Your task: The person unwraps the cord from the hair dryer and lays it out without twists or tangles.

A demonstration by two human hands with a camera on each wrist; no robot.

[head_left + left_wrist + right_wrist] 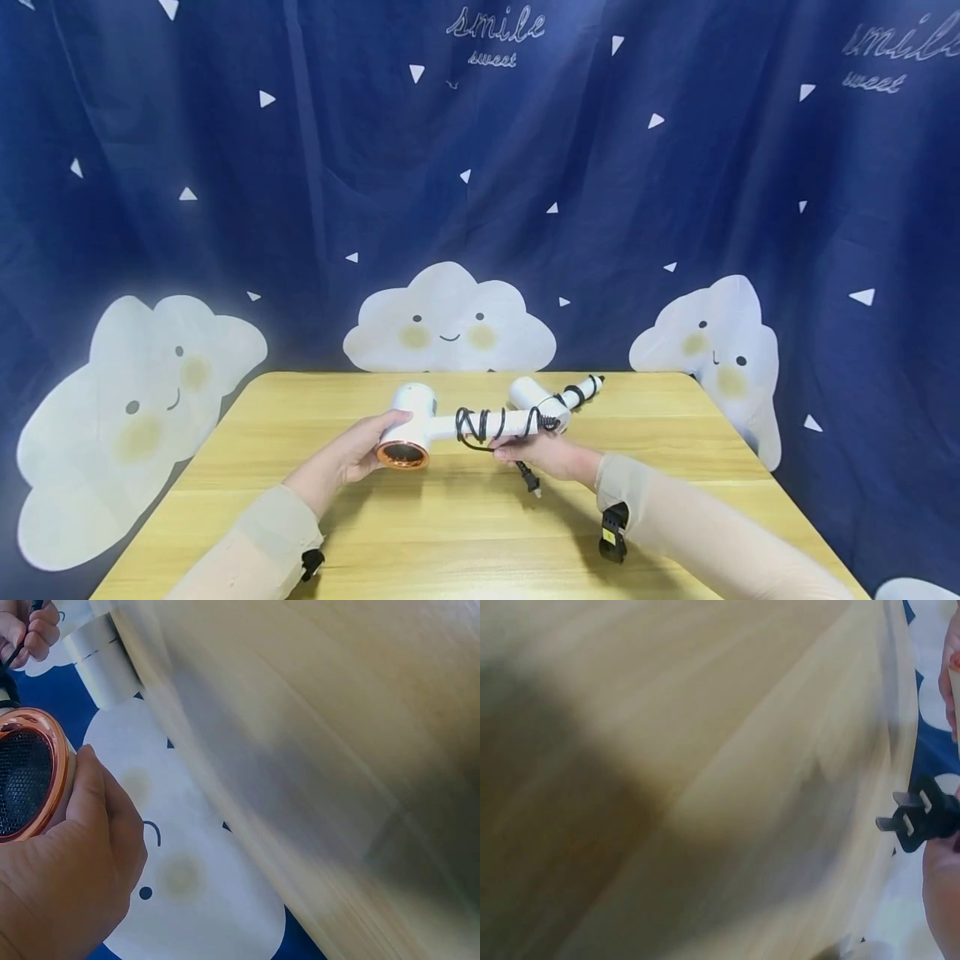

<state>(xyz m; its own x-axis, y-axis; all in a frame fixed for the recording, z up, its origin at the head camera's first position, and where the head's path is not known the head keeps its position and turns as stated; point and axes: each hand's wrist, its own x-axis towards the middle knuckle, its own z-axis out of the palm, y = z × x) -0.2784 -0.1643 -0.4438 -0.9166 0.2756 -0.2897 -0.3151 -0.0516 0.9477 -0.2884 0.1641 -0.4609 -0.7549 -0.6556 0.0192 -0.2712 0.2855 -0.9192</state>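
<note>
Behind the table hangs a dark blue curtain with smiling clouds and small white triangles. Near the table's far edge, right of its middle, lies a second dryer, white, its handle angled toward the far right corner; from the head view it sits just behind the right hand and partly behind the held one's handle. That held hair dryer, white with a copper ring round its mesh, is up over the far half of the table, near the middle, lying sideways with its head to the left. A black cord loops round its handle, and the plug dangles below, prongs out.

Both forearms reach in from the near edge, in pale sleeves. The left hand curls round the dryer's head, while the right hand pinches the cord beside the handle, fingers bent.
</note>
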